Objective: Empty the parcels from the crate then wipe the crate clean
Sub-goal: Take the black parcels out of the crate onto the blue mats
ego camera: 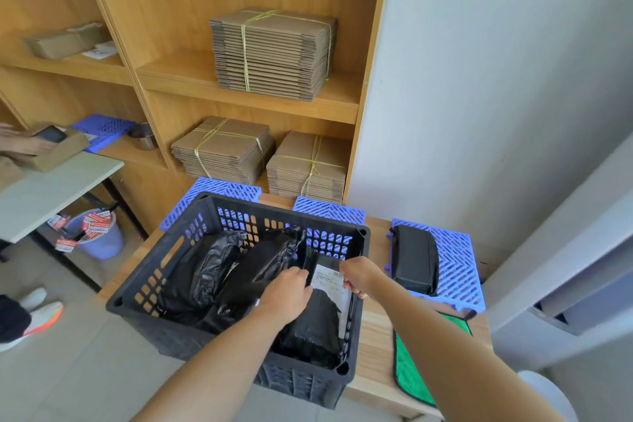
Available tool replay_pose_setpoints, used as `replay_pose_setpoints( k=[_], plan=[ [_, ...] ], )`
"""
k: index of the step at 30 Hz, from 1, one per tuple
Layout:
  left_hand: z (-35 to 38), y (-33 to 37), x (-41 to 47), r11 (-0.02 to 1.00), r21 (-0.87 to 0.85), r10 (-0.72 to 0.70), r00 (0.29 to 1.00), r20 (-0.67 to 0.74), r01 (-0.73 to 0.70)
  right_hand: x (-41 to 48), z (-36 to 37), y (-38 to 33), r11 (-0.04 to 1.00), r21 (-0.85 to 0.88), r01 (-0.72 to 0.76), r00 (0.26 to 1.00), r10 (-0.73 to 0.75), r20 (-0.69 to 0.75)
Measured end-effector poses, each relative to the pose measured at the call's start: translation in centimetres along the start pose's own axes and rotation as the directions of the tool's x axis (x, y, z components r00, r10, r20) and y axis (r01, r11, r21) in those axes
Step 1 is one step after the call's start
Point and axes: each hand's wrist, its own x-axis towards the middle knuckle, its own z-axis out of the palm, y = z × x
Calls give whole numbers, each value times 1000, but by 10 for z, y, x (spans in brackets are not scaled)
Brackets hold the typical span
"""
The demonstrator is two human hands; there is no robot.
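A black slatted crate (144,279) stands on a wooden table (375,329) and holds several black plastic parcels. Both my hands reach into its right side. My left hand (287,295) and my right hand (358,276) grip the two sides of a black parcel with a white label (330,279). Two more black parcels (209,271) lie to its left in the crate. One black parcel (414,262) lies outside on a blue plastic grid (459,271) at the table's right. A green cloth (411,367) with a black border lies on the table near me.
Wooden shelves (191,75) behind the table carry tied bundles of flat cardboard (274,55). More blue grids (329,211) lie behind the crate. At the left are a white table (51,188), a bin (99,233), and another person's hand and shoes. A white wall rises at the right.
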Motion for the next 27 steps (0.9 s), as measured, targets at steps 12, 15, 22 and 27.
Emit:
replay_pose_setpoints(
  k=[12, 15, 22, 27],
  plan=[
    [7, 23, 9, 668, -550, -240, 845, 479, 501, -1, -10, 6, 997, -47, -55, 998, 56, 30],
    [3, 31, 4, 636, -551, -283, 828, 485, 540, -8, -19, -1, 994, -102, -44, 997, 50, 56],
    [12, 28, 8, 564, -588, -401, 814, 420, 580, -8, -42, -9, 999, -3, -45, 999, 45, -10],
    [14, 27, 7, 768, -300, -506, 823, 258, 566, -8, -47, -7, 999, -10, -53, 999, 53, 4]
  ],
)
